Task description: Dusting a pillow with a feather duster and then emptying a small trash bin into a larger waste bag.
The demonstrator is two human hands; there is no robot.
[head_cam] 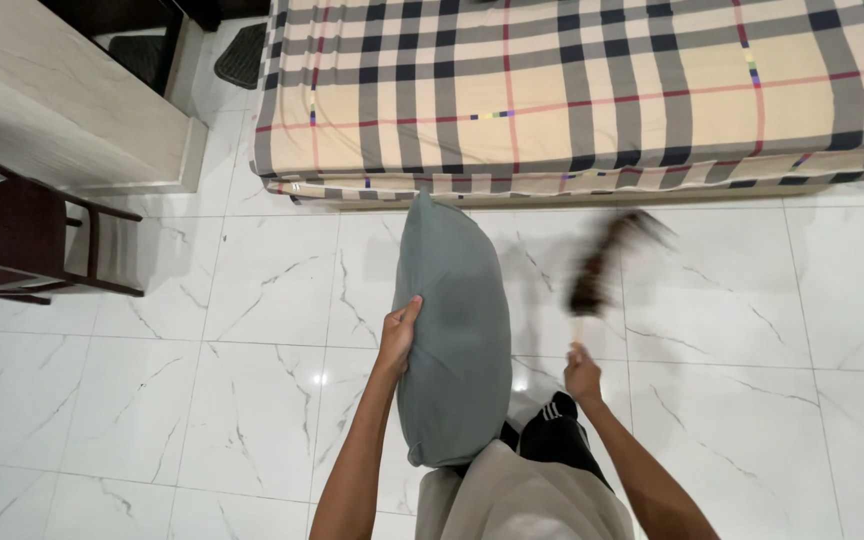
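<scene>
My left hand (398,333) grips the left edge of a grey-green pillow (457,330), which I hold upright in front of my body above the floor. My right hand (582,373) is closed on the pale handle of a small dark brush or duster (602,265). The brush head is blurred with motion, to the right of the pillow and apart from it. My legs in dark shorts and a light shirt show below the pillow.
A bed with a beige plaid sheet (592,90) runs across the top. A dark wooden chair (12,240) stands at the left beside a pale wooden cabinet (62,100). The floor is white marble-look tile (202,400).
</scene>
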